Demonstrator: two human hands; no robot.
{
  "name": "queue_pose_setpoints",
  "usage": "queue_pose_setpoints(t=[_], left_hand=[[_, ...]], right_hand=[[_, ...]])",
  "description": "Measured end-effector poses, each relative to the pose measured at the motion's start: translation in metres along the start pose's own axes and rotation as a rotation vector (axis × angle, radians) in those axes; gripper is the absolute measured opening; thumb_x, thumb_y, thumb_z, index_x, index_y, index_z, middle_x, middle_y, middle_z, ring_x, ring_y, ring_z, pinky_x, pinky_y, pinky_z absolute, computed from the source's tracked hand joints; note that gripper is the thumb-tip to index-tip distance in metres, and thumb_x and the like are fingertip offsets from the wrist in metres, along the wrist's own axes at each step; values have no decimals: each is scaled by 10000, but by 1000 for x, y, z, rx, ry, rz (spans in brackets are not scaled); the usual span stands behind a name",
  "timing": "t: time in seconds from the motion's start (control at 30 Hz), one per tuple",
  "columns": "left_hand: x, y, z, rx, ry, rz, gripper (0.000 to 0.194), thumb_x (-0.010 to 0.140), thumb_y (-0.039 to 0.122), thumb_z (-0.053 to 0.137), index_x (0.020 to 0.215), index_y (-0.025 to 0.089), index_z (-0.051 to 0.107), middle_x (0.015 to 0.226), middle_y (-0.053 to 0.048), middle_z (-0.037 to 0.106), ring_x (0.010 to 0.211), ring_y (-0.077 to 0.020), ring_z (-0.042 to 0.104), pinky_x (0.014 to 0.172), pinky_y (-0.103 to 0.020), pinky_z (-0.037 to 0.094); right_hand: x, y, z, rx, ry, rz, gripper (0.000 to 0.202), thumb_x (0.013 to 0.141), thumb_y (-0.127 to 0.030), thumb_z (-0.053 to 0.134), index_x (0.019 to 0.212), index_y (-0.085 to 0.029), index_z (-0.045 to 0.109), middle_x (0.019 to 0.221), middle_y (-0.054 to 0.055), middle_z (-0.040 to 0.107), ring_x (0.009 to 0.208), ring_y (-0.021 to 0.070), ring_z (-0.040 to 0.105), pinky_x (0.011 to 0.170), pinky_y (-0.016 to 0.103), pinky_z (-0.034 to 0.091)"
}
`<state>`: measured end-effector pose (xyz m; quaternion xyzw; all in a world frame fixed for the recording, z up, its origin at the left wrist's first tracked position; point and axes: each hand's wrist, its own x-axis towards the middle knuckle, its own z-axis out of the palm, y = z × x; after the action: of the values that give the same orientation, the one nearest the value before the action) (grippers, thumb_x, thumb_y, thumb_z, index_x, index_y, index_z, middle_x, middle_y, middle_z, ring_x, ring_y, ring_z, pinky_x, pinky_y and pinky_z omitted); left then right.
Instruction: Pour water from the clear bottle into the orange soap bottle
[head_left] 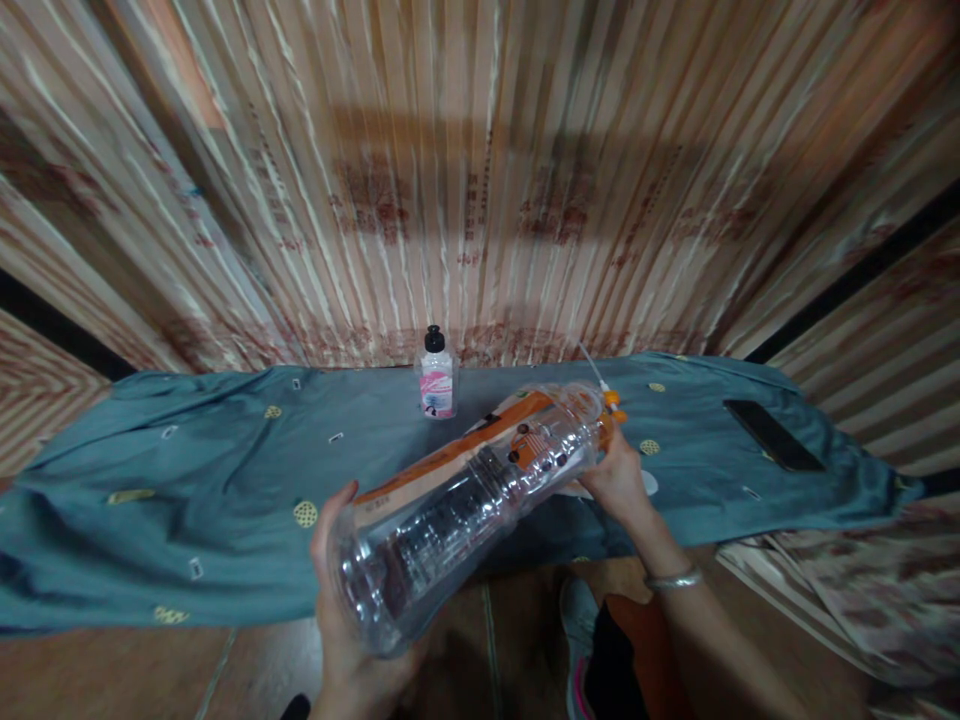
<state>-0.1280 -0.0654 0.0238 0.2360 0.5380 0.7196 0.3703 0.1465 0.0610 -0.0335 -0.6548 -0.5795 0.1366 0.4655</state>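
A large clear plastic container (450,530) with orange and brown print is held tilted above the cloth, its lower end to the left. My left hand (341,620) wraps round that lower end, fingers partly hidden behind it. At the upper right end, my right hand (619,475) grips near an orange piece (611,402) with a thin pale straw or cord rising from it. My right wrist wears a silver bangle (673,580). Behind the container, a small clear bottle (436,390) with a black cap and pink label stands upright.
A teal cloth (240,470) with yellow motifs covers the long surface. A dark phone-like slab (774,436) lies at its right. Behind hangs a pleated patterned curtain (450,180). A shoe (577,620) shows on the floor below.
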Motion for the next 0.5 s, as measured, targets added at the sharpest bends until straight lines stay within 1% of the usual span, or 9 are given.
queue_pose_setpoints(t=[0.03,0.07,0.1,0.2,0.23,0.3,0.37,0.4,0.5], left_hand=[[5,-4,-3,-29,10,-43,800,728,330,970,1452,335,631,937,-17,802,654,-269,739,505,-398,644],[9,-8,-6,-52,17,-71,790,700,343,985,1417,328,654,909,-11,798,638,-275,735,487,-404,638],[14,-11,-10,-53,9,-68,833,617,322,1023,1377,327,682,898,-6,796,644,-283,736,486,-411,640],[18,-17,-15,21,-7,102,1049,356,197,1059,1345,339,739,937,7,786,713,-283,733,508,-389,634],[16,-16,-14,33,-18,138,1096,317,165,1049,1354,341,742,938,10,780,711,-277,726,516,-385,632],[9,-11,-9,27,-29,132,1109,348,151,1036,1393,345,718,921,14,772,672,-264,712,527,-394,636],[2,-6,-3,18,-8,113,1042,463,194,1019,1435,351,677,925,8,781,660,-260,720,538,-394,638],[0,-3,-1,27,-12,119,1045,450,182,1018,1424,347,676,937,6,791,674,-262,735,554,-389,642],[-2,0,1,36,-33,124,1083,394,139,1020,1399,352,678,890,24,787,623,-254,727,521,-378,628]], right_hand=[[0,0,0,-1,-3,1,668,649,-582,807,1209,-240,680,1071,142,879,990,405,858,852,516,707],[0,0,0,-3,-6,3,667,652,-583,805,1210,-238,681,1065,141,879,985,405,858,850,518,706],[0,0,0,-6,-9,8,667,654,-584,802,1210,-236,681,1057,139,878,980,405,857,850,521,705],[0,0,0,-16,-16,30,684,646,-588,803,1219,-234,681,1052,135,876,988,407,856,852,518,704],[0,0,0,-17,-18,37,687,643,-589,804,1219,-235,680,1054,135,875,992,407,856,849,516,704],[1,1,0,-15,-19,45,682,636,-590,808,1208,-239,683,1058,136,875,992,409,856,850,518,704],[1,1,0,-1,-13,44,672,633,-592,813,1193,-242,687,1061,136,878,987,410,858,858,524,706],[1,1,0,5,-10,40,671,631,-592,818,1191,-244,690,1059,134,880,981,408,858,856,522,707],[1,0,0,7,-7,31,683,633,-588,831,1206,-241,697,1055,133,884,973,405,861,843,513,709]])
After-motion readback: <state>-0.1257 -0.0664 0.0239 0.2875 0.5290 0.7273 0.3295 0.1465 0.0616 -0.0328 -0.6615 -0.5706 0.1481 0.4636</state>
